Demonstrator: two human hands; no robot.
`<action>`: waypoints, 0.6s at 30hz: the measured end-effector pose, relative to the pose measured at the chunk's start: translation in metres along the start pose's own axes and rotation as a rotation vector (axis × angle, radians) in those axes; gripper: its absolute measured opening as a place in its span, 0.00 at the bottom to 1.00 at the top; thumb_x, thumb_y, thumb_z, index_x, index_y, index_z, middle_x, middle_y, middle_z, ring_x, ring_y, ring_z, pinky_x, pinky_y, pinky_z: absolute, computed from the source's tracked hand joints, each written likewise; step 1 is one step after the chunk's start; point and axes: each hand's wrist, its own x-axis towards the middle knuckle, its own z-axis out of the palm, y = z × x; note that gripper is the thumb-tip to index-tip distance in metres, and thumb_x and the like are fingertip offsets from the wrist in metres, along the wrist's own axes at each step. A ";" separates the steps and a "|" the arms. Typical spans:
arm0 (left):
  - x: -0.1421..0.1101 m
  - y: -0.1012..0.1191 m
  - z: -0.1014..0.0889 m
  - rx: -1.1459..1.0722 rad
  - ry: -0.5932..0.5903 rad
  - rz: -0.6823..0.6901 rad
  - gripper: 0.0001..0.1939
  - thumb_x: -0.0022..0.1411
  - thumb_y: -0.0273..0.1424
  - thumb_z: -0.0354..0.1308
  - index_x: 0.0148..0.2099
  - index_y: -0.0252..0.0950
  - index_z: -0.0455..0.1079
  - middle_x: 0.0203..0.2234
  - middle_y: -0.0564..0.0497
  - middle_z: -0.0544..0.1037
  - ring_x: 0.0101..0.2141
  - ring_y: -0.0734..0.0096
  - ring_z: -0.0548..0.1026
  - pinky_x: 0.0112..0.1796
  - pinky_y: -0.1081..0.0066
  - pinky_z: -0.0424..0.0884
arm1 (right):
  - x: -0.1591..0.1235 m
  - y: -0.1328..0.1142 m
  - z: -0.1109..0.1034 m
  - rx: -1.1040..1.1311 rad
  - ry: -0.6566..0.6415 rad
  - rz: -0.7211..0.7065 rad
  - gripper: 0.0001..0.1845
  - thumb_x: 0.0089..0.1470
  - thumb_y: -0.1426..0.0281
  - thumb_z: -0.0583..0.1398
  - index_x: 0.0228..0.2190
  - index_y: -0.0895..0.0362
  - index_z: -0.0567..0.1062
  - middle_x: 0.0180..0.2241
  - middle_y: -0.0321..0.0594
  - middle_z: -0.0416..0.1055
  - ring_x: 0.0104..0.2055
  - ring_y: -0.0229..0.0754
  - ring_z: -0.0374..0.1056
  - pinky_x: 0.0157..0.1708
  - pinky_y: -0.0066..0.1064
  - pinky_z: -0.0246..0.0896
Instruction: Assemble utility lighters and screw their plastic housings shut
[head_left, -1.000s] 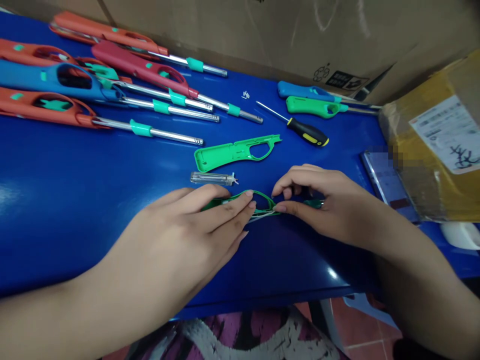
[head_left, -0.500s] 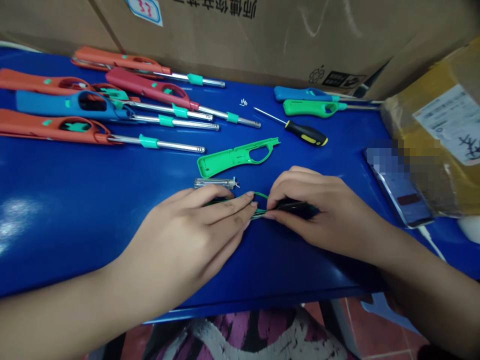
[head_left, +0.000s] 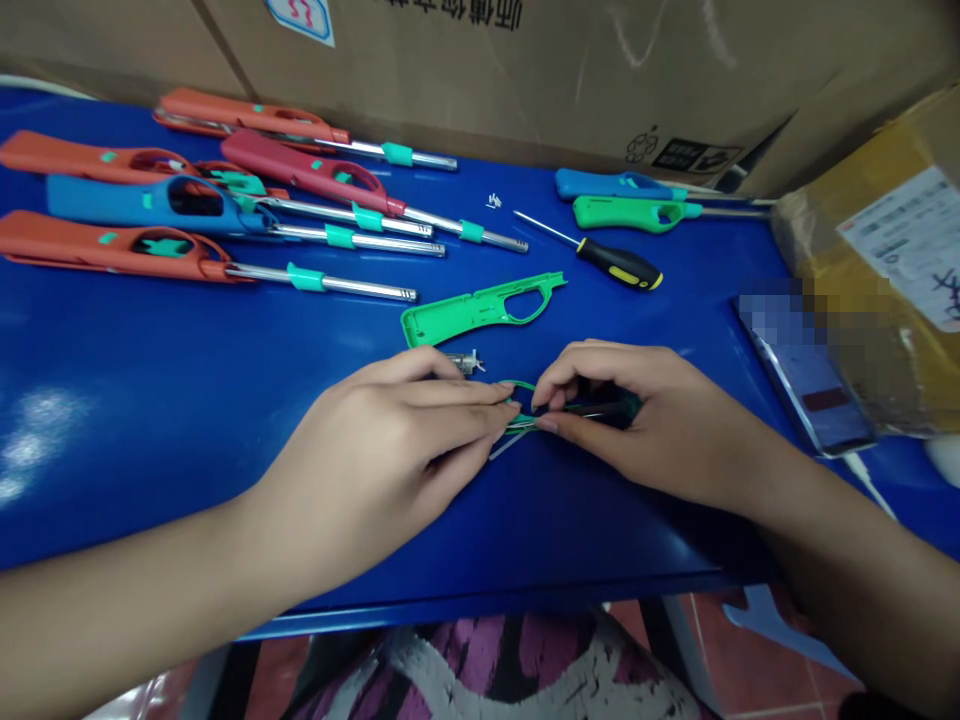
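My left hand (head_left: 397, 430) bends over a partly assembled green gas lighter (head_left: 523, 384), its fingers closed on the handle part and hiding most of it. My right hand (head_left: 637, 415) pinches the same lighter at its front end, where a dark, shiny tube shows under the fingers. A thin pale tube or wire (head_left: 510, 444) sticks out below my left fingertips. Just beyond the left knuckles lies a clear fuel tank (head_left: 466, 362), partly covered by that hand. A loose green half shell (head_left: 461, 312) rests behind it, hollow side up.
Several orange, red and blue lighters (head_left: 112, 245) lie at the left. A screwdriver (head_left: 619, 265) and small screws (head_left: 493, 201) lie at the back, near blue and green lighters (head_left: 630, 212). A phone (head_left: 817, 390) and a taped parcel (head_left: 877, 300) flank the right; a carton (head_left: 465, 90) stands behind.
My left hand has shifted and now covers more of the fuel tank. The pale thin tube or wire has come into sight below its fingertips. My right hand keeps its pinch.
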 end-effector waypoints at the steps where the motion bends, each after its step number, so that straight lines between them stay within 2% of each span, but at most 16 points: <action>1: 0.000 0.000 0.000 -0.016 0.004 -0.013 0.11 0.70 0.28 0.59 0.50 0.39 0.79 0.50 0.55 0.82 0.45 0.63 0.77 0.48 0.61 0.77 | 0.000 0.000 -0.002 0.013 -0.011 0.014 0.06 0.57 0.75 0.64 0.36 0.53 0.79 0.36 0.33 0.79 0.38 0.36 0.73 0.39 0.29 0.68; 7: 0.001 -0.001 0.001 -0.061 0.034 -0.022 0.11 0.68 0.26 0.60 0.50 0.39 0.80 0.48 0.56 0.83 0.45 0.67 0.78 0.50 0.65 0.76 | 0.001 0.002 -0.014 0.037 -0.036 0.114 0.06 0.57 0.70 0.64 0.38 0.53 0.80 0.37 0.37 0.79 0.38 0.39 0.74 0.39 0.31 0.70; 15: 0.002 -0.001 -0.001 -0.067 0.040 -0.008 0.13 0.68 0.24 0.59 0.51 0.37 0.80 0.47 0.53 0.84 0.45 0.70 0.79 0.51 0.69 0.74 | 0.002 0.004 -0.011 -0.009 -0.043 0.160 0.02 0.57 0.68 0.65 0.35 0.52 0.78 0.35 0.36 0.77 0.37 0.40 0.71 0.39 0.33 0.66; 18: 0.003 -0.001 0.000 -0.080 0.035 -0.011 0.13 0.68 0.24 0.60 0.52 0.37 0.80 0.46 0.53 0.84 0.45 0.71 0.79 0.51 0.69 0.74 | 0.001 0.004 -0.012 -0.030 -0.053 0.183 0.04 0.57 0.65 0.66 0.32 0.52 0.77 0.34 0.35 0.76 0.36 0.40 0.70 0.38 0.33 0.64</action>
